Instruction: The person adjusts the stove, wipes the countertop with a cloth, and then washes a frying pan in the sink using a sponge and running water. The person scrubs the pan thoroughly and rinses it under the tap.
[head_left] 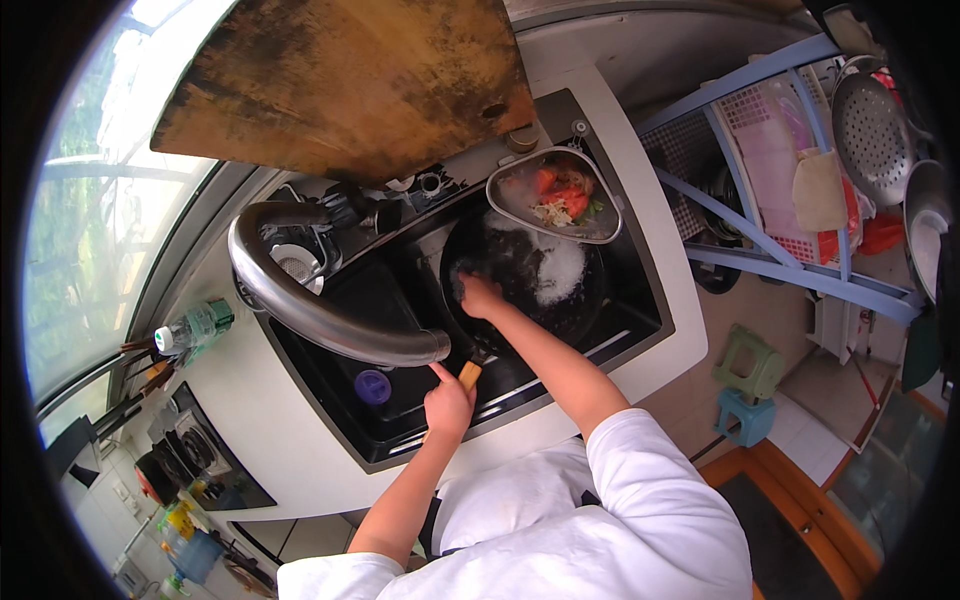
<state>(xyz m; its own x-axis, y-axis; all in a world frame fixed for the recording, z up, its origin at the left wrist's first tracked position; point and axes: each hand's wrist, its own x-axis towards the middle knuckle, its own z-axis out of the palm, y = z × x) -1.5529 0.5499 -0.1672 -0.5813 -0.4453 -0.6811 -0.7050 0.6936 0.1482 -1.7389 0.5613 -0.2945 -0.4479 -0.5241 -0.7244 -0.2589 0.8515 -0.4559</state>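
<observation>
A dark wok (590, 320) with white suds (560, 272) inside sits in the right part of the black double sink (335, 400). My left hand (448, 408) is closed around its wooden handle (469, 374), just beside the end of the curved metal faucet (330, 335). Inside the wok, my right hand (480, 296) presses against the left inner wall with its fingers bent. A small greyish mass shows at those fingertips, too unclear to name. Above the wok's far right rim hangs a triangular strainer basket (500, 205) holding red, white and green food scraps.
A purple drain strainer (373, 387) lies in the left basin. A large stained wooden board (350, 90) stands behind the sink. Left on the counter are a plastic bottle (195, 325) and a stove (200, 450). A blue rack (780, 255) and stacked stools (748, 385) stand right.
</observation>
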